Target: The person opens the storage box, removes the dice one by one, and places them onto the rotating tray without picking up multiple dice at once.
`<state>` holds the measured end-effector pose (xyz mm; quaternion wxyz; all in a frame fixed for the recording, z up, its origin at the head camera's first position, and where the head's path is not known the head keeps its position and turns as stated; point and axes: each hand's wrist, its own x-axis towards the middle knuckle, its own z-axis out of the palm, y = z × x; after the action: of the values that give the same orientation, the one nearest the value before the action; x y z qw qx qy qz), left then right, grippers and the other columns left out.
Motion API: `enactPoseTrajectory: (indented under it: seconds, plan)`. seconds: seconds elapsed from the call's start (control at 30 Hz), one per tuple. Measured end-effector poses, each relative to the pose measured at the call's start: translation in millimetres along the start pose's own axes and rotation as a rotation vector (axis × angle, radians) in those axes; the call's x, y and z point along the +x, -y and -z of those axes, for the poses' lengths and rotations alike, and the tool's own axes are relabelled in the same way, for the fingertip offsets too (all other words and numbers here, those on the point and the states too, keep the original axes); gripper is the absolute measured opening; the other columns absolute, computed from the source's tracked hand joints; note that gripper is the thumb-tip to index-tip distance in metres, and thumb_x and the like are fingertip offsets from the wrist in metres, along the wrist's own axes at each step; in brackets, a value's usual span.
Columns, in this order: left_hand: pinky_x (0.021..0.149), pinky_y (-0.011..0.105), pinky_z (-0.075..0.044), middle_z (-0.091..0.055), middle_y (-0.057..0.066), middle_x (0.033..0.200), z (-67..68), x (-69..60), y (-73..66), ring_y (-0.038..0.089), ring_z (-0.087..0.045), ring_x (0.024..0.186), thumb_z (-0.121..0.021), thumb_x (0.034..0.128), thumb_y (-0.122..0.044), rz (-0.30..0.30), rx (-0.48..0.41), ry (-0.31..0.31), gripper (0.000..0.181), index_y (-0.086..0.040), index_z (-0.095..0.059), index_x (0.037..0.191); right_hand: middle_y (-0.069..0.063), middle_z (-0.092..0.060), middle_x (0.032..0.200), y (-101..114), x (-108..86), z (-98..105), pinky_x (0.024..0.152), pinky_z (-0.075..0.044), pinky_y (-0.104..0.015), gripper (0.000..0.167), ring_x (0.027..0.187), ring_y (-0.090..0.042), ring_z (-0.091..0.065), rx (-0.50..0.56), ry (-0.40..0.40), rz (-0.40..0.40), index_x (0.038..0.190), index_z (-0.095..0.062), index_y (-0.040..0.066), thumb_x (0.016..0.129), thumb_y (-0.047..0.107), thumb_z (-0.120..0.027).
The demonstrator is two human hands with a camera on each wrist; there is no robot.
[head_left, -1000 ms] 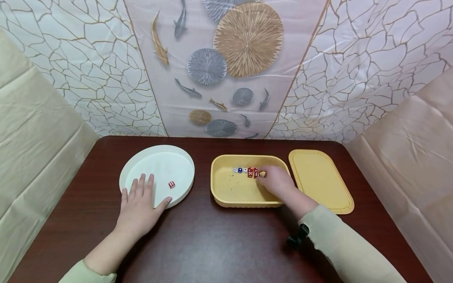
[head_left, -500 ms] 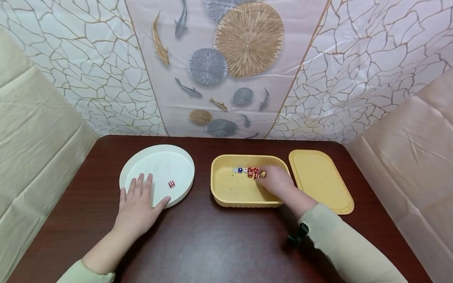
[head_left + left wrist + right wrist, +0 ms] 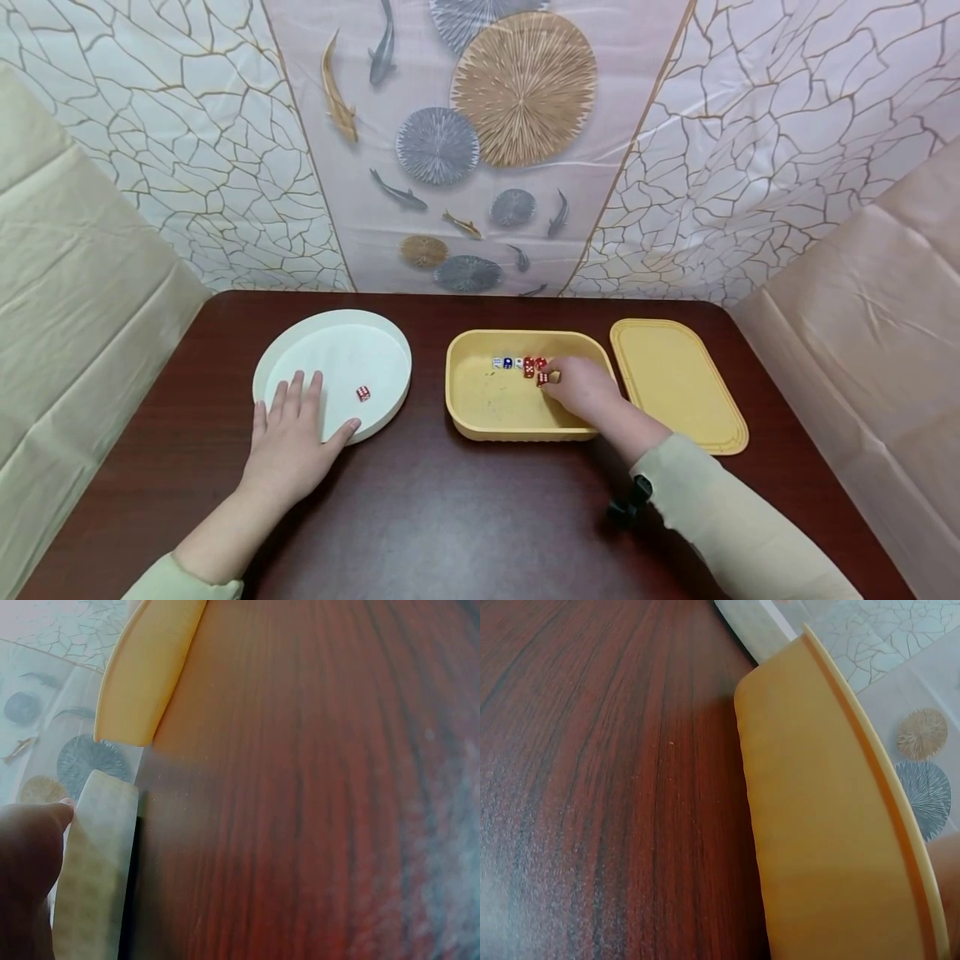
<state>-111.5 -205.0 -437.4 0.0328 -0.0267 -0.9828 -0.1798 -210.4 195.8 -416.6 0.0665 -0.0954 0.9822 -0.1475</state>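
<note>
My left hand lies spread over the near left rim of the round white tray, fingers straight and thumb on the rim. A single red die sits inside this tray, apart from the fingers. My right hand reaches into the yellow rectangular container, its finger and thumb pinching a red die. Behind that die runs a row: a white die, a blue die, another white die and red dice. The left wrist view shows the thumb against the white tray's wall; the right wrist view mostly shows the container's outer wall.
A flat yellow lid lies right of the container, beside the right forearm. Both trays stand on a dark reddish-brown table. Patterned cloth hangs behind the table's back edge, and beige cloth walls flank it.
The red die at my right fingertips has moved slightly toward me, away from the row. My left hand stays on the white tray, almost unmoved.
</note>
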Motion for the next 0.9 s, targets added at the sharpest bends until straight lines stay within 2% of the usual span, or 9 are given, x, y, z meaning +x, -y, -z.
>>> enactPoseTrajectory:
  seconds: [0.33,0.47,0.63,0.9]
  plan:
    - [0.112,0.069,-0.002,-0.015,0.031,0.159,0.4,0.0,0.9,0.052,-0.011,0.144,-0.041,0.0922,-0.074,-0.002,-0.003,-0.004,0.1,-0.002,-0.017,0.157,-0.006,-0.073,0.111,0.0,-0.3,-1.6,0.083,-0.051,-0.042,0.027,0.096,-0.023,-0.066,-0.007,0.0,0.01,0.114,-0.075,0.013,0.089,0.023,-0.072]
    - [0.112,0.069,-0.002,-0.014,0.031,0.159,0.1,0.0,1.2,0.052,-0.011,0.144,-0.04,0.0919,-0.074,-0.003,-0.002,-0.005,0.1,-0.002,-0.017,0.157,-0.003,-0.073,0.098,-0.3,-0.4,-0.7,0.073,-0.05,-0.037,0.027,0.081,-0.018,-0.063,0.017,0.001,0.01,0.114,-0.075,0.013,0.089,0.023,-0.072]
    - [0.113,0.069,-0.001,-0.014,0.031,0.159,-0.2,-0.1,1.0,0.052,-0.011,0.145,-0.039,0.0915,-0.075,-0.003,0.0,-0.001,0.101,-0.002,-0.016,0.157,0.002,-0.064,0.076,-1.9,-0.8,1.8,0.061,-0.044,-0.03,0.028,0.066,-0.013,-0.055,0.07,-0.001,-0.001,0.115,-0.075,0.014,0.089,0.023,-0.073]
    - [0.112,0.069,0.0,-0.014,0.031,0.159,-1.8,-0.4,1.1,0.052,-0.01,0.145,-0.04,0.0917,-0.075,0.0,-0.005,-0.001,0.1,-0.003,-0.016,0.157,0.003,-0.064,0.072,-2.5,-1.6,9.1,0.061,-0.045,-0.031,0.032,0.064,-0.013,-0.055,0.163,-0.025,0.012,0.121,-0.073,0.015,0.09,0.026,-0.073]
